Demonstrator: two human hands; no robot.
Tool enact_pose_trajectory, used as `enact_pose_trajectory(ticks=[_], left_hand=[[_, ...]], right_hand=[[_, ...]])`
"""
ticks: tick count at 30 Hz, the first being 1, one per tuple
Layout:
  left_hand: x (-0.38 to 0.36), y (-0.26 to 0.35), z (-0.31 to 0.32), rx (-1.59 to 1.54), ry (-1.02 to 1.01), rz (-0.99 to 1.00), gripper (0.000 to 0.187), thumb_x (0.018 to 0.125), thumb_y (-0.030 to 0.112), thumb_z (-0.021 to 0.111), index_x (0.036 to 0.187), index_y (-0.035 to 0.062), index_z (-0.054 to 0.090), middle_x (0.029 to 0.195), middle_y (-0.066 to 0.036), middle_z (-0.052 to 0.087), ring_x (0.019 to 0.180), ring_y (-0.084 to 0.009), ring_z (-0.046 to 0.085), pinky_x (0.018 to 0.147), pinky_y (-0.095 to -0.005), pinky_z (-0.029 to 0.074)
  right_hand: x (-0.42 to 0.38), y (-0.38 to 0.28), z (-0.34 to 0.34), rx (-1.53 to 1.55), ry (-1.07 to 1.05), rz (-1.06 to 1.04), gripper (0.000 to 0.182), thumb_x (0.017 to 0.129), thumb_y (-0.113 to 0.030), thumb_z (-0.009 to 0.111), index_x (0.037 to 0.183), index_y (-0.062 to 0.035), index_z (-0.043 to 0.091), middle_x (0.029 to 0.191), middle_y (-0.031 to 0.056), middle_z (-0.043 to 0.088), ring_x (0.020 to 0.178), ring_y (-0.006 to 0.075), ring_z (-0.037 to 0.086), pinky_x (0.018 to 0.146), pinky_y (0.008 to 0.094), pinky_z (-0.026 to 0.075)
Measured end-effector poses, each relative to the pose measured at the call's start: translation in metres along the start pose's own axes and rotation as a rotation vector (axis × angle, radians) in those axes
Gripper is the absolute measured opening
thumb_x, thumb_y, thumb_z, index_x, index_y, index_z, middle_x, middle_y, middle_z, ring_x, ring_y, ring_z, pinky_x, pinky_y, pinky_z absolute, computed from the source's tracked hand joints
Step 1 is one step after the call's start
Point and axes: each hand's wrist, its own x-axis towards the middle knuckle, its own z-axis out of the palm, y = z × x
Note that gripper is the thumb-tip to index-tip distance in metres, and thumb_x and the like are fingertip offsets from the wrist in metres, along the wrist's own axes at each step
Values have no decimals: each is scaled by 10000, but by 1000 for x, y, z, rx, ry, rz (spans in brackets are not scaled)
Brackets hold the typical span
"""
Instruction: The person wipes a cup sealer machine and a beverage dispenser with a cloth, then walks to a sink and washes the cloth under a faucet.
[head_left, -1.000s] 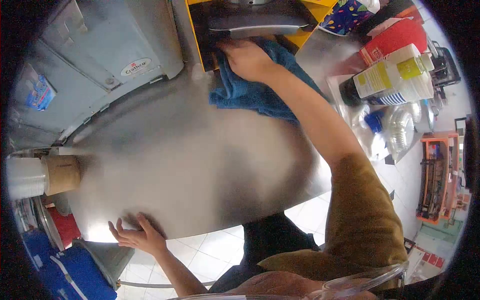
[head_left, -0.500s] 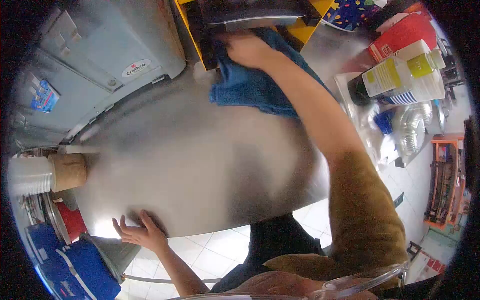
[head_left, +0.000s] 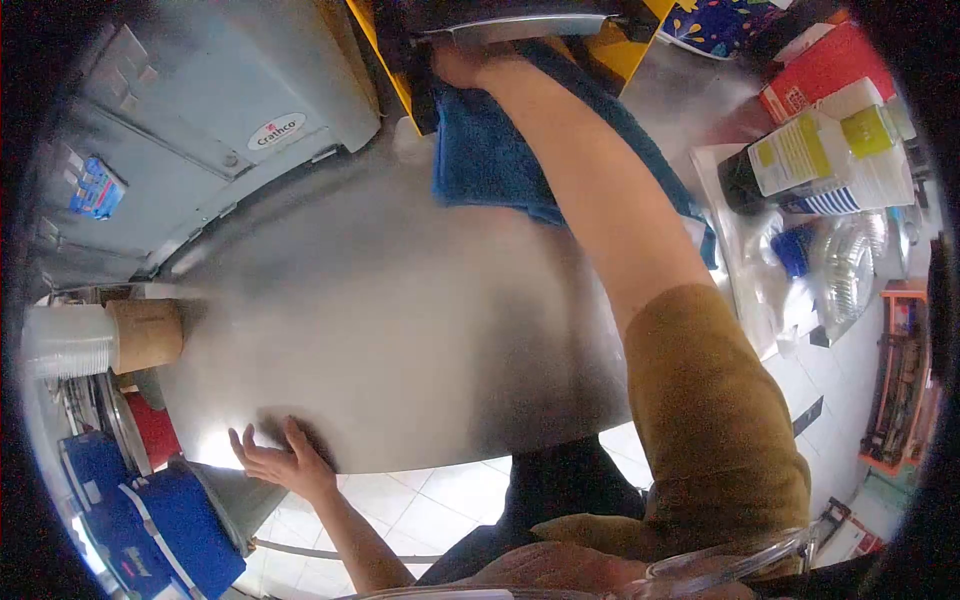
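My right hand (head_left: pixel 466 68) reaches in at the foot of a black and yellow appliance (head_left: pixel 640 40), at the far side of the steel table (head_left: pixel 400 330). Its fingers are hidden in the shadow there, so their grip does not show. Under that hand and forearm a blue terry towel (head_left: pixel 490 160) lies spread over the metal, its far part running under the appliance. At the near left edge of the table my left hand (head_left: pixel 287 462) rests with its fingers apart, holding nothing.
A grey Crathco machine (head_left: pixel 230 130) stands at the back left. Stacked clear cups (head_left: pixel 70 340) and a brown cup (head_left: pixel 145 335) lie on the left. Bottles (head_left: pixel 790 160), a red box (head_left: pixel 825 70) and clear plastic lids (head_left: pixel 845 260) crowd the right. Blue bags (head_left: pixel 185 530) sit lower left.
My right hand has gone further in under the appliance, and its forearm has swung left. The towel lies flatter and reaches further right. My left hand keeps its place.
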Motion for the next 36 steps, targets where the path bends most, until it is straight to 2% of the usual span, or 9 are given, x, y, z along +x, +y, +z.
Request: enact_pose_trajectory(ticks=[4,7,9,12,15,18,24,28,36], left_hand=[[0,0,0,-14,-3,-17,588,814,488,510,1156,22,403,1333,-151,284,1253,-331,231,1013,-576,105],[0,2,-1,-23,-6,-20,586,814,491,508,1156,28,401,1334,-155,277,1261,-331,220,1008,-590,107],[0,5,-1,6,-7,-29,584,812,487,514,1153,27,399,1336,-157,270,1254,-331,230,1006,-587,118],[0,4,-2,13,-5,-30,582,808,477,522,1152,25,394,1338,-163,262,1246,-339,238,1005,-587,123],[1,8,-5,-50,-1,-45,575,805,459,531,1155,27,385,1341,-170,257,1243,-352,237,1007,-586,121],[0,9,-5,-70,-1,-54,564,804,445,538,1155,31,382,1344,-178,255,1243,-363,234,1010,-582,114],[0,10,-6,-43,10,-41,557,798,432,554,1150,34,387,1346,-182,261,1230,-361,250,1015,-571,101],[0,6,-3,-59,6,-71,557,785,416,574,1149,35,391,1347,-187,260,1241,-362,237,1016,-573,96],[1,10,-5,-83,23,-61,574,769,404,581,1157,33,379,1355,-192,239,1259,-384,219,998,-614,71]], right_hand=[[0,-3,-12,28,-109,-36,397,830,-200,375,1198,-104,489,1266,170,441,1186,319,403,1006,433,302],[-28,-8,-46,36,-371,-80,399,816,-194,398,1189,-89,492,1240,177,463,1167,311,424,996,416,322],[-47,-12,-72,75,-666,-15,390,793,-185,433,1160,-76,508,1199,186,492,1140,302,447,977,393,345],[-75,-6,-91,115,-408,-239,380,770,-170,456,1129,-63,522,1125,197,532,1063,311,502,923,399,395],[-70,-5,-85,83,-291,-367,318,805,-134,453,1094,-13,510,1040,201,565,981,342,535,865,414,428],[-50,-15,-76,26,-516,-132,317,793,-158,465,1072,-18,522,1006,210,573,941,357,551,825,418,455],[-9,-23,-42,-143,-508,62,338,770,-160,456,1066,-26,547,1082,219,554,1018,376,525,848,443,442],[0,-15,-20,-158,-276,17,354,777,-176,437,1069,-16,557,1120,225,535,1073,367,496,914,469,387],[-10,-2,-35,-68,-464,-45,377,814,-205,407,1122,-8,497,1124,253,512,1046,393,495,914,477,380]])
